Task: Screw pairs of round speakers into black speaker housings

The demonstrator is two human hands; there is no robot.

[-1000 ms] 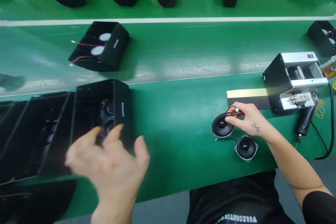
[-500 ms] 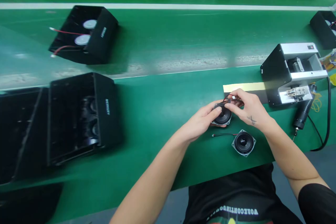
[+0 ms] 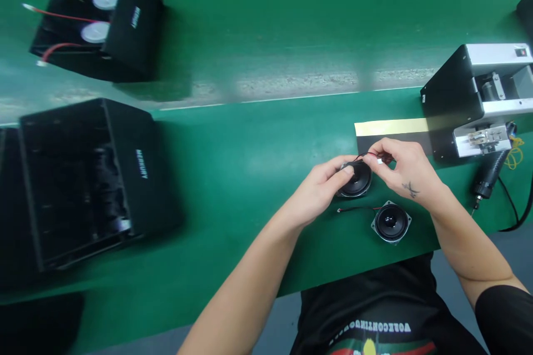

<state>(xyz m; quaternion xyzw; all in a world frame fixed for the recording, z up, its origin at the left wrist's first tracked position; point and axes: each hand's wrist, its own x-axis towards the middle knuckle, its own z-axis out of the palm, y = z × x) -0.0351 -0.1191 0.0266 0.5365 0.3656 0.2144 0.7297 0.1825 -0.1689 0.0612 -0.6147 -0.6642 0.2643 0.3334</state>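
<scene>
My left hand (image 3: 328, 184) grips the rim of a round black speaker driver (image 3: 358, 182) with a metal frame, thumb on its front edge. Beside it, my right hand (image 3: 402, 165) pinches the speaker's thin red and black cable (image 3: 366, 154). The cable's white connector (image 3: 380, 161) shows at the right fingertips. A second speaker driver (image 3: 391, 222) lies face up on the green work surface (image 3: 250, 177), just below my hands, its own cable (image 3: 356, 209) stretching to the left.
Black and silver machine (image 3: 478, 100) stands at right, with a black electric screwdriver (image 3: 487, 180) beside it. A black strip with a yellow edge (image 3: 391, 127) lies behind my hands. Open black speaker cabinets (image 3: 137, 172) stand at left, another cabinet (image 3: 141, 28) farther back.
My right hand has drawn slightly to the right along the cable, away from the speaker. The left hand still holds the speaker. The camera view has shifted, moving the cabinets leftward.
</scene>
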